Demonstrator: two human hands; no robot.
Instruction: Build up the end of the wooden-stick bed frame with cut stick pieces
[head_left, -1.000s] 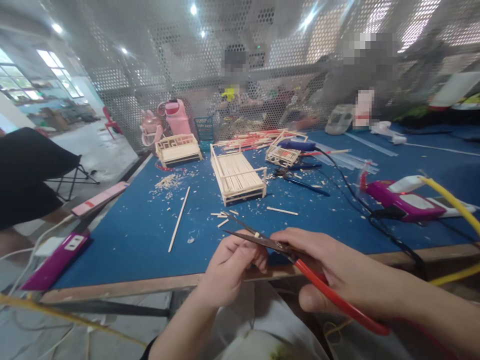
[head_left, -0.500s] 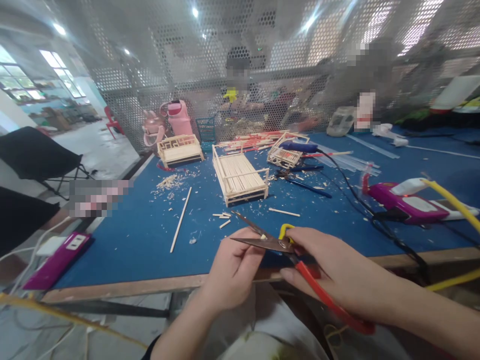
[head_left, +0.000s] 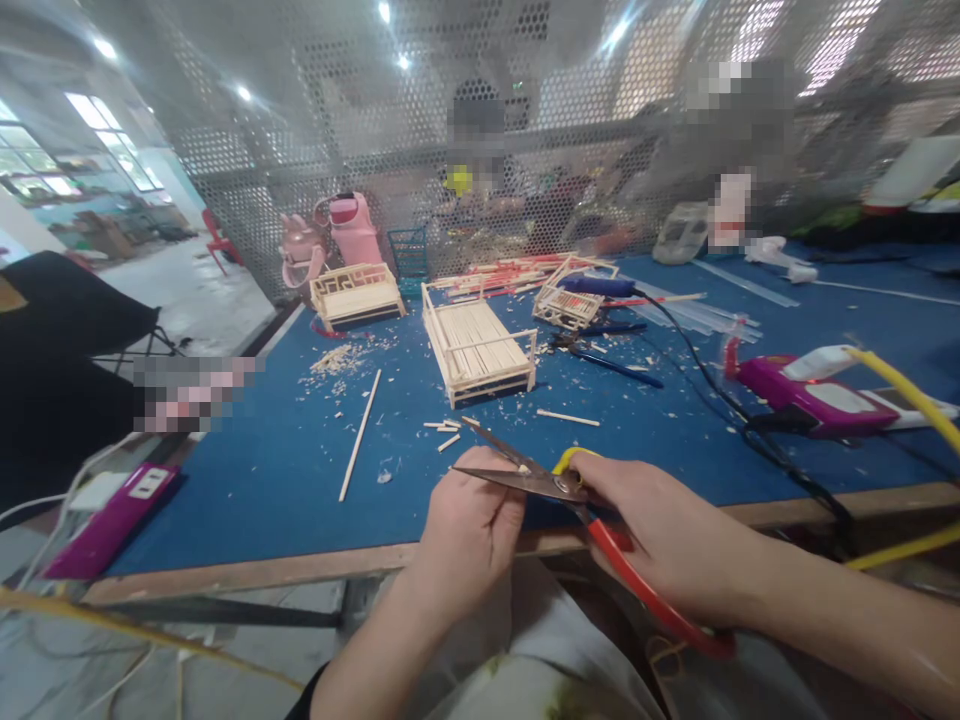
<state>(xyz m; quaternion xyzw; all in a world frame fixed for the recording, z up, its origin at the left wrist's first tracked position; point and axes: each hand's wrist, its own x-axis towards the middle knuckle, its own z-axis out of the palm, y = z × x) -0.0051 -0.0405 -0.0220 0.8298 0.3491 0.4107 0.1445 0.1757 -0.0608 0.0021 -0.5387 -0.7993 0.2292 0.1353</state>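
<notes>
My right hand (head_left: 667, 530) grips scissors (head_left: 551, 487) with dark blades and red and yellow handles, at the table's front edge. Their blades are apart and point left, over my left hand (head_left: 472, 535). That hand is closed in a pinch on a small wooden stick (head_left: 523, 468); only its pale tip shows between the blades, and the rest is hidden by my fingers. Just beyond the blades lie several short stick pieces (head_left: 448, 441). Behind them stands a miniature bed (head_left: 480, 340) made of thin sticks.
A miniature stick bench (head_left: 358, 295) and a smaller stick frame (head_left: 568, 305) stand farther back. Pliers (head_left: 611, 370), a blue-handled tool (head_left: 600, 287) with a black cord, and a purple power strip (head_left: 817, 395) are at right. A long stick (head_left: 360, 435) lies at left.
The scissors and both hands have shifted slightly left in view as the camera turned a little. The blades remain apart around the stick tip.
</notes>
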